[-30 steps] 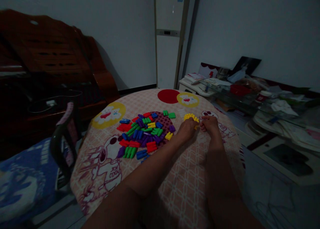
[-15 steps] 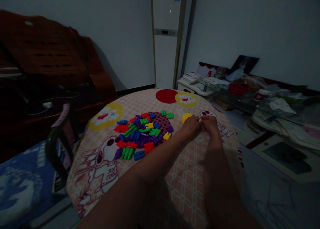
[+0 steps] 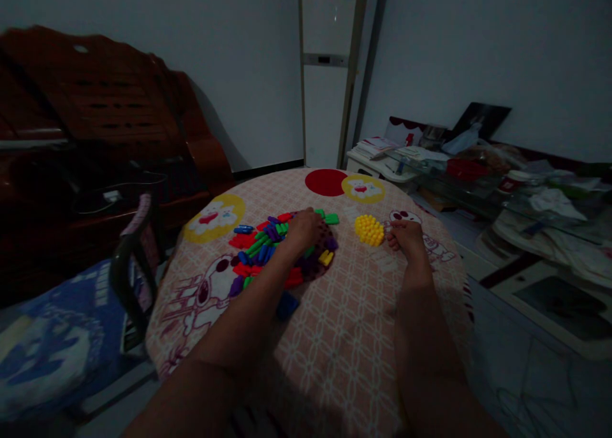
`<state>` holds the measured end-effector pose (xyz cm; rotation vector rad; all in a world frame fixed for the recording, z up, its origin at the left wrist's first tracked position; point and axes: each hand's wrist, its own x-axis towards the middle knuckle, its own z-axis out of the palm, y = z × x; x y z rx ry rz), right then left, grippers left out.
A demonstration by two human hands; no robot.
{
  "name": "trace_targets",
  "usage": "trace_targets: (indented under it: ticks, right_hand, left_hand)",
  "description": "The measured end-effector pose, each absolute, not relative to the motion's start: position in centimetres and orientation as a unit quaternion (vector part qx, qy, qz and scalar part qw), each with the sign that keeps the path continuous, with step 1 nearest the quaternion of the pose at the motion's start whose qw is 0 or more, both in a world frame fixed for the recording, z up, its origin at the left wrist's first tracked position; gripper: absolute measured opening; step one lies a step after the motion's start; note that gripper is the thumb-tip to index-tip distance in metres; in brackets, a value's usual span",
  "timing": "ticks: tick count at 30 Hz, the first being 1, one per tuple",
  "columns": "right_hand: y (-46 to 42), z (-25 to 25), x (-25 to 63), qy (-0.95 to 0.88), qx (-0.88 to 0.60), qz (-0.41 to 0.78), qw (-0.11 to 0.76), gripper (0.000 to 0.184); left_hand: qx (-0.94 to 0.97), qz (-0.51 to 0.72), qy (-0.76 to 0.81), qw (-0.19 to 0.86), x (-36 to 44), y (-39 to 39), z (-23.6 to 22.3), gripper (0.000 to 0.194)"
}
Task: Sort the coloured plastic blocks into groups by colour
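Note:
My left hand [image 3: 304,230] reaches over the far right part of a pile of colourful plastic building pieces [image 3: 268,235]. It covers some of them, and its fingertips are too dark and hidden to show whether it grips one. A rounded cluster of yellow knobbly pieces [image 3: 369,230] sits on the patterned tablecloth [image 3: 335,336] to the right of the pile. Just right of that cluster is my right hand [image 3: 405,235], its fingers curled together. Whatever may be between them is hidden. Two green pieces [image 3: 331,219] lie beyond my left hand, and a yellow piece [image 3: 326,257] lies nearer me.
A chair with a blue cover [image 3: 57,336] stands at the table's left. Behind it is a carved wooden bench [image 3: 109,113]. A low glass-topped cabinet [image 3: 435,176], cluttered with papers and a cup, runs along the right. A tall white appliance [image 3: 325,113] fills the back corner.
My left hand has left my right hand and moved leftward to the pile. The yellow cluster now shows uncovered. My right hand stays beside it, and the view has shifted slightly.

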<state>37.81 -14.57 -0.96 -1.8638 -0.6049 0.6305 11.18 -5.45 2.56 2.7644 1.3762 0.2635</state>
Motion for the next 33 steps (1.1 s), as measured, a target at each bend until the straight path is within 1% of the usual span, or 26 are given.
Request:
trace_targets:
  ticks: [4, 9, 13, 16, 19, 25, 28, 33]
  right_hand:
    - [-14.5, -1.1, 37.8, -0.259, -0.777, 0.264, 0.51, 0.038]
    - [-14.5, -1.2, 37.9, -0.26, -0.777, 0.263, 0.51, 0.037]
    - [-14.6, -1.1, 37.8, -0.261, -0.781, 0.263, 0.502, 0.034]
    - [-14.6, -1.0, 37.7, -0.268, -0.781, 0.262, 0.5, 0.036]
    - [-14.7, -1.0, 37.7, -0.27, -0.779, 0.262, 0.502, 0.038]
    - [-14.7, -1.1, 37.8, -0.27, -0.769, 0.267, 0.514, 0.034]
    - [-14.8, -1.2, 37.8, -0.273, -0.764, 0.263, 0.523, 0.032]
    - [-14.8, -1.3, 37.9, -0.268, -0.76, 0.266, 0.529, 0.032]
  left_hand:
    - [0.866, 0.007, 0.499, 0.011, 7.2, -3.9, 2.1, 0.027]
    - [0.861, 0.028, 0.509, 0.008, 7.0, -4.1, 2.0, 0.023]
    - [0.87, 0.109, 0.475, 0.072, 9.0, -4.6, 2.8, 0.026]
    - [0.882, 0.158, 0.424, 0.129, 11.6, -5.4, 3.1, 0.027]
    - [0.891, 0.16, 0.395, 0.155, 14.5, -6.6, 2.8, 0.028]
    - [0.886, 0.133, 0.419, 0.149, 19.2, -7.3, 1.4, 0.029]
    - [0.88, 0.119, 0.435, 0.153, 20.4, -6.7, 0.7, 0.028]
    - [0.869, 0.154, 0.433, 0.185, 21.2, -6.2, -0.3, 0.03]
